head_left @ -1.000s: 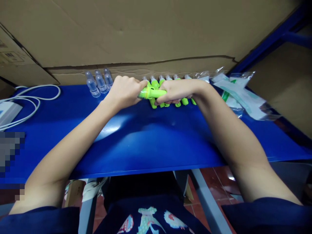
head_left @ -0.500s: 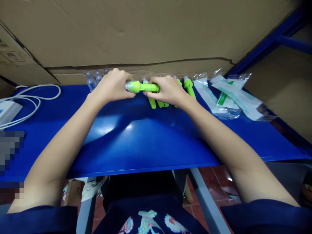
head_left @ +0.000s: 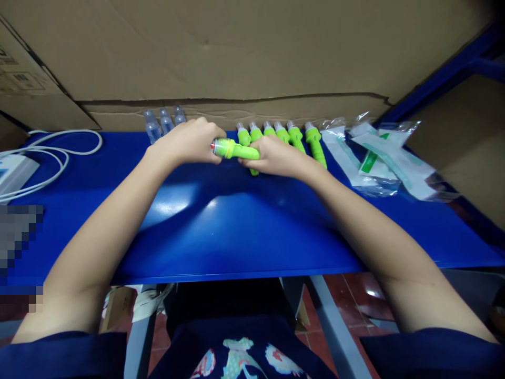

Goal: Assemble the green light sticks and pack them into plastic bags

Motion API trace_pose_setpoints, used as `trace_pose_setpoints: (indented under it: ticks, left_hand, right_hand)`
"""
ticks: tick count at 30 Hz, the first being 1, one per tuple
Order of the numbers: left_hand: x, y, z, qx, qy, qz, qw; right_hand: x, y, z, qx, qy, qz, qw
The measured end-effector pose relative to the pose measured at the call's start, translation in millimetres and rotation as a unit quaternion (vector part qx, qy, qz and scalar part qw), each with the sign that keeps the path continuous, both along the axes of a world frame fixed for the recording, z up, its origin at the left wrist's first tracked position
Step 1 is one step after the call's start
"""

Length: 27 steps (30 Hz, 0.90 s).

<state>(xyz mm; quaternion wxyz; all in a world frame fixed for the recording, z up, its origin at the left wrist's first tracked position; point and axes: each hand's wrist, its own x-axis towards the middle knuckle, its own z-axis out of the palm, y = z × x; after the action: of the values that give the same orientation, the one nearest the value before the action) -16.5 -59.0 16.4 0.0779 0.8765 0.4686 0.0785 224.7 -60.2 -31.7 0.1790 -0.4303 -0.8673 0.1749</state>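
Both hands hold one bright green roller tool [head_left: 235,151] above the far part of the blue table [head_left: 236,226]. My right hand [head_left: 276,156] is wrapped round its handle. My left hand [head_left: 189,142] is closed at its head end, fingers against the yellow-green collar and the clear tip with a red spot. Behind them lies a row of several more green roller tools [head_left: 294,138], side by side, tips toward the cardboard. Three clear plastic caps [head_left: 163,122] stand just behind my left hand.
Clear plastic pouches with green print [head_left: 379,158] lie at the right of the table. A white cable [head_left: 55,158] and a white box [head_left: 13,171] sit at the far left. Brown cardboard [head_left: 236,47] walls off the back. A blue shelf post [head_left: 442,73] rises at right.
Both hands drew the held tool slightly left and toward me, uncovering the row of green tools. The tool's clear tip now shows beside my left fingers.
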Motion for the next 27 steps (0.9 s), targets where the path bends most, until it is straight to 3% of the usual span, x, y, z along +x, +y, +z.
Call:
trace_pose_setpoints:
  ticks: [6, 11, 16, 23, 27]
  left_hand:
    - [13, -13, 4.0, 0.059, 0.043, 0.026, 0.997]
    - [-8, -8, 15.3, 0.101, -0.02, -0.024, 0.994]
    - [-29, 0, 19.7, 0.023, -0.172, -0.002, 0.985]
    - [-21, 15, 5.1, -0.043, -0.316, -0.01, 0.948]
    - [-16, 20, -1.2, -0.072, -0.346, 0.025, 0.935]
  right_hand:
    - [4, 0, 15.3, -0.143, 0.012, -0.025, 0.989]
    - [-8, -8, 12.3, -0.246, 0.077, -0.063, 0.964]
    - [-9, -8, 2.2, -0.353, 0.255, -0.025, 0.9]
    - [-31, -22, -9.8, -0.447, 0.391, 0.005, 0.804]
    - [-42, -32, -15.4, -0.439, 0.443, 0.003, 0.782]
